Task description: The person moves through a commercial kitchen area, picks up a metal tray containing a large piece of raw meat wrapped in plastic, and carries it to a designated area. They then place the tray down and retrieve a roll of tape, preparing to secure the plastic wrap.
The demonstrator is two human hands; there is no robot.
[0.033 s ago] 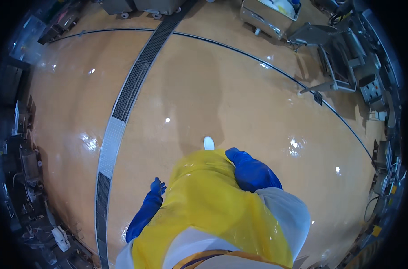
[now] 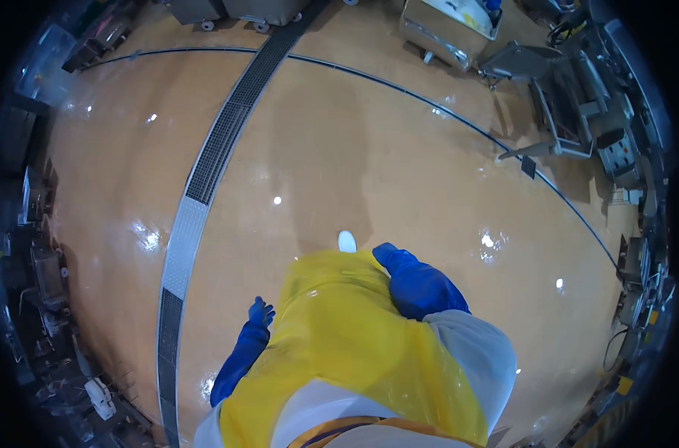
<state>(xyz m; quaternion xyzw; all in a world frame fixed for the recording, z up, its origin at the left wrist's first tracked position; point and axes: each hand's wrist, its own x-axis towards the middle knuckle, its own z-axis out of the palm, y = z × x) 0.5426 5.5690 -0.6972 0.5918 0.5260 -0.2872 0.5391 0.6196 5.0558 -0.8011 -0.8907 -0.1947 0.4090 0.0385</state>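
Work at the hands: the left hand (image 2: 261, 312) carries nothing that shows, and the right hand (image 2: 399, 265) shows no object either; no finished or part-finished piece lies by them, so what is done and what is left cannot be read from here.
Left-hand equipment (image 2: 50, 276): dark, crowded along the rim, too blurred to sort out, well apart from the person.
Drain strip (image 2: 218, 153): dark grating with a paler plate in its run, left of the person.
Left hand: blue-gloved, fingers loosely spread, just beside the apron's left edge; contact cannot be told.
Yellow apron (image 2: 336, 321): worn down the person's front, between the hands; smooth, shiny, creased near its lower end.
White shoe (image 2: 347, 241): its toe shows past the apron, on the tan floor (image 2: 429, 164).
Right hand: blue-gloved, at the apron's right edge; finger spread cannot be told.
Wheeled tub (image 2: 438, 41): metal, loaded, far ahead to the right.
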